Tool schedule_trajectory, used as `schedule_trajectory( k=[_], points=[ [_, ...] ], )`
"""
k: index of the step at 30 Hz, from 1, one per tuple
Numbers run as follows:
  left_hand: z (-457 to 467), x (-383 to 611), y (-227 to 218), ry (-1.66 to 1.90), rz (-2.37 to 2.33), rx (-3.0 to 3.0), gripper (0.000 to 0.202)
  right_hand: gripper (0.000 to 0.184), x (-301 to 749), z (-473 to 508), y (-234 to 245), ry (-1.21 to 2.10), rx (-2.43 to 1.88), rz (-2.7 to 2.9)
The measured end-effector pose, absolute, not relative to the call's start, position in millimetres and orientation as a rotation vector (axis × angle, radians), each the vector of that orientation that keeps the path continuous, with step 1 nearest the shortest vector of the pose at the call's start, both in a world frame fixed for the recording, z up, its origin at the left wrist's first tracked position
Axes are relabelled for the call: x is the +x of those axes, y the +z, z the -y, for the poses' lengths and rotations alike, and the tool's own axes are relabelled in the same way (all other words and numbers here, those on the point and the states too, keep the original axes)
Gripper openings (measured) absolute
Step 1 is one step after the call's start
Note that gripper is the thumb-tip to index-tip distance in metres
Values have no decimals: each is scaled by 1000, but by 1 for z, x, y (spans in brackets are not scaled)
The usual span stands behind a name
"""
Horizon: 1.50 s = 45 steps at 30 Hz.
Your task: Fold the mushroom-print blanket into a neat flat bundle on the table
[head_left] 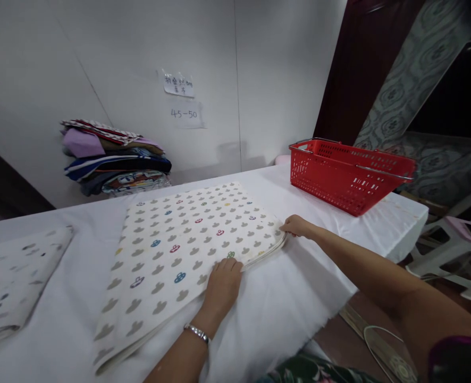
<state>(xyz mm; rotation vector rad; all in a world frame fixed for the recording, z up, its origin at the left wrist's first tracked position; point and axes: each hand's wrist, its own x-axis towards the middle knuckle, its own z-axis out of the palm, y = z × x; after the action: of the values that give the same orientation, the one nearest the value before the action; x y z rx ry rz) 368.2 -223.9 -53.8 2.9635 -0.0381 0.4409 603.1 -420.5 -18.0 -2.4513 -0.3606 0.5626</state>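
A folded cloth (203, 239), off-white with grey mouse-head shapes and a few coloured ones, lies spread in layers on the white-covered table. My right hand (297, 226) pinches its right near corner, where several layers are stacked and lifted slightly. At the near edge, my left hand (224, 276) is closed over the cloth with its fingers together on top; the thumb is hidden. A bracelet (197, 333) circles the left wrist. To the left lies another folded cloth (18, 282), white with dark and pinkish marks.
A red plastic basket (339, 175) stands at the table's back right. Folded fabrics (118, 159) are piled beyond the back left edge, against the wall. Two paper notes (183, 114) hang there, the lower reading "45-50". A white and pink stool (459, 239) stands beyond the right edge.
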Motion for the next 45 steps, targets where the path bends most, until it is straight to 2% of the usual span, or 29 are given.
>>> schedule_trajectory(
  k=[13, 23, 36, 45],
  points=[
    [225, 368, -51, 413, 9, 2925, 17, 38, 602, 422, -14, 654, -2599, 330],
    [225, 368, -51, 445, 32, 2942, 16, 39, 601, 422, -11, 648, -2661, 319],
    [224, 369, -53, 434, 31, 2930, 16, 35, 597, 421, -5, 682, -2500, 267],
    [223, 369, -55, 439, 32, 2932, 15, 31, 596, 424, -8, 696, -2594, 237]
  ],
)
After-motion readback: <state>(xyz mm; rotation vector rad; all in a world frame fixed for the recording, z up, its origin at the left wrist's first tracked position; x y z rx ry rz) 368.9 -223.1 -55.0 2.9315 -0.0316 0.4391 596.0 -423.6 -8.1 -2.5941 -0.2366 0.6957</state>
